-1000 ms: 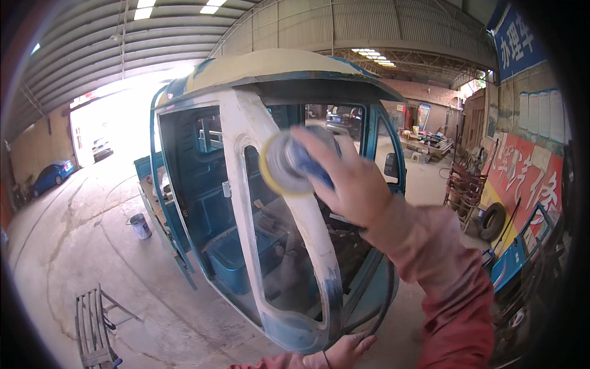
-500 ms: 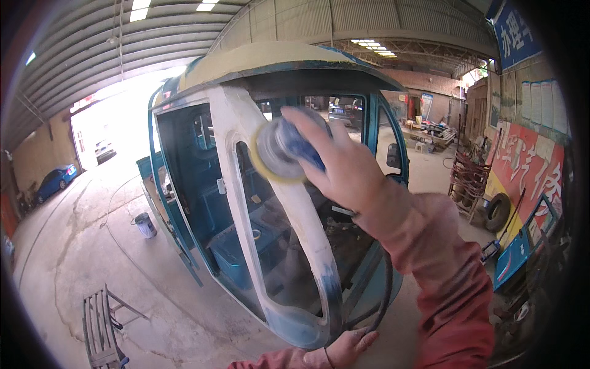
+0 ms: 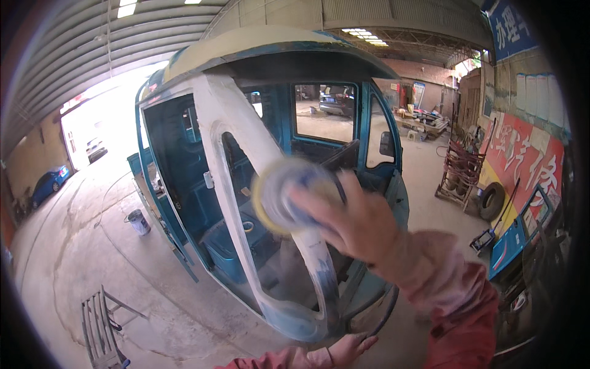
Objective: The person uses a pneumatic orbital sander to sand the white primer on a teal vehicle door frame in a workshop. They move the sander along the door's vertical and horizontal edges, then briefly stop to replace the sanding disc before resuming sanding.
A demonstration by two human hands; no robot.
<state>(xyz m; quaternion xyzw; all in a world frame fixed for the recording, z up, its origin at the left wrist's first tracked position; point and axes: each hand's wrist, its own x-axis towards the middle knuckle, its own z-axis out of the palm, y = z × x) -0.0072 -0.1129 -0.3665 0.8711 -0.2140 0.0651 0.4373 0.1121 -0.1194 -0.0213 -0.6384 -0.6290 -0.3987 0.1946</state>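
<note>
One blue cab (image 3: 264,46), its front pillar (image 3: 243,126) coated off-white, stands on the concrete floor (image 3: 166,295) of a metal-roofed workshop. The right hand (image 3: 365,224) grips a round, yellow-edged sander (image 3: 270,190) at that pillar, motion blurring the tool. At the lower edge, the left hand (image 3: 347,350) is closed on a dark hose (image 3: 388,310). Bucket (image 3: 139,222) and tyre (image 3: 491,202) flank the cab; a red sleeve (image 3: 455,298) blocks part of the floor.

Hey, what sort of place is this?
Probably a vehicle body repair workshop: there's a cab with patchy paint, a round sander-like tool in the right hand, and a loose tyre.
</note>
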